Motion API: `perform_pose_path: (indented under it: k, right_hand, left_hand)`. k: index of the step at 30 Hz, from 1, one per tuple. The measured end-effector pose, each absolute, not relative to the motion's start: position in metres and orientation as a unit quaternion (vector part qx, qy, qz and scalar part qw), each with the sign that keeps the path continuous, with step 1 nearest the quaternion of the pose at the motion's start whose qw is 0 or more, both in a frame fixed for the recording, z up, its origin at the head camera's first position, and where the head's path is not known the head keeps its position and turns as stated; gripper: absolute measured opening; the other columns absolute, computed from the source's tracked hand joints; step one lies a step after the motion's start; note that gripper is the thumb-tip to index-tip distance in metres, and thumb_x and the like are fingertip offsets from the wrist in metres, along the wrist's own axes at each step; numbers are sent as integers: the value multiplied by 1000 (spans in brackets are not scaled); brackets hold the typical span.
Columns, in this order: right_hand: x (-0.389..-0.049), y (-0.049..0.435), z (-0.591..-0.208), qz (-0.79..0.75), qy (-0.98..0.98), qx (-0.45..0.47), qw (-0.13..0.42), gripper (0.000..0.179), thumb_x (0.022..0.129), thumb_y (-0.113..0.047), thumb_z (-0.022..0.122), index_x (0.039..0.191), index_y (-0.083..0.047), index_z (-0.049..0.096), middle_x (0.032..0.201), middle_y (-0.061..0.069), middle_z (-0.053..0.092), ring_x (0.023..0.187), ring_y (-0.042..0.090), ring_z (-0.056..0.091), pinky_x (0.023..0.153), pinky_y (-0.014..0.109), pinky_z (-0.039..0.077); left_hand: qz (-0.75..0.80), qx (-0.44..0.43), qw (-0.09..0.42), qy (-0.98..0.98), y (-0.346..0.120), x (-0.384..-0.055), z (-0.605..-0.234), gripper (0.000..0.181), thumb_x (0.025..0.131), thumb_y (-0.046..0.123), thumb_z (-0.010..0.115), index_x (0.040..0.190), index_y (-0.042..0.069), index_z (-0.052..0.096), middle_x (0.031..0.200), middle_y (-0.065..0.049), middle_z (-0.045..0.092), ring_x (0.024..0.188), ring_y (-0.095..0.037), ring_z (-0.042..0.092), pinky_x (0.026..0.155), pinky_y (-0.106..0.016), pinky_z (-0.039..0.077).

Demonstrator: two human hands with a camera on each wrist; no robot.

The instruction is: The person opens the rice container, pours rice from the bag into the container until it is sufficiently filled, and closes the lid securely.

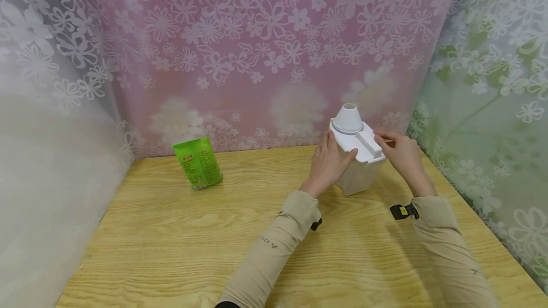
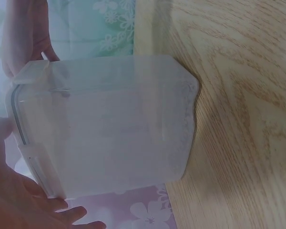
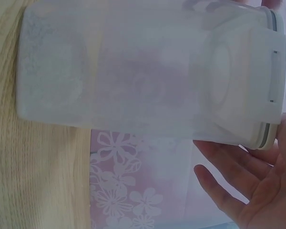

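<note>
While the white lid [image 1: 348, 140] already sits on the cloudy box [image 1: 358, 180], far right, the left hand [image 1: 326, 164] spreads along its left side; the right hand [image 1: 402, 156] touches its right edge, pinch unclear. Far left, the green bag [image 1: 199, 163] stands untouched.
</note>
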State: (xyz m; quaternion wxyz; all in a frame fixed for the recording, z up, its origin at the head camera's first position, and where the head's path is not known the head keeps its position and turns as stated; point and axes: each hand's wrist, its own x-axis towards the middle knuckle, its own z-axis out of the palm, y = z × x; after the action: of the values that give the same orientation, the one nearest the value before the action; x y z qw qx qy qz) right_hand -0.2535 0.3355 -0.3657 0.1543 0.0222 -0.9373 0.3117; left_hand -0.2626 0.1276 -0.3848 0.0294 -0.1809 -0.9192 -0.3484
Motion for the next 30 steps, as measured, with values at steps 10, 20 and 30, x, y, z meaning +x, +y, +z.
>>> perform_pose_path:
  k: [10, 20, 30]
  right_hand:
    - [-251, 332, -366, 303, -939, 25, 159, 51, 107, -40, 49, 140, -3, 60, 126, 29, 65, 106, 47, 65, 82, 60, 53]
    - [-250, 327, -366, 299, -939, 39, 165, 48, 107, -37, 51, 139, -2, 61, 122, 30, 66, 106, 49, 65, 81, 61, 54]
    - [-248, 326, -365, 297, -938, 50, 171, 46, 107, -34, 51, 138, 0, 61, 122, 31, 66, 106, 50, 65, 83, 62, 54]
  left_hand:
    - [-342, -177, 24, -923, 122, -259, -384, 91, 102, 63, 41, 163, 5, 7, 169, -14, 8, 154, -30, 17, 121, -49, 28]
    - [-340, -177, 17, -923, 117, -258, -384, 91, 102, 64, 41, 163, 6, 7, 170, -12, 8, 154, -34, 19, 119, -54, 29]
    - [-341, -179, 12, -923, 113, -257, -383, 91, 102, 65, 40, 163, 7, 6, 169, -12, 11, 153, -34, 20, 119, -57, 28]
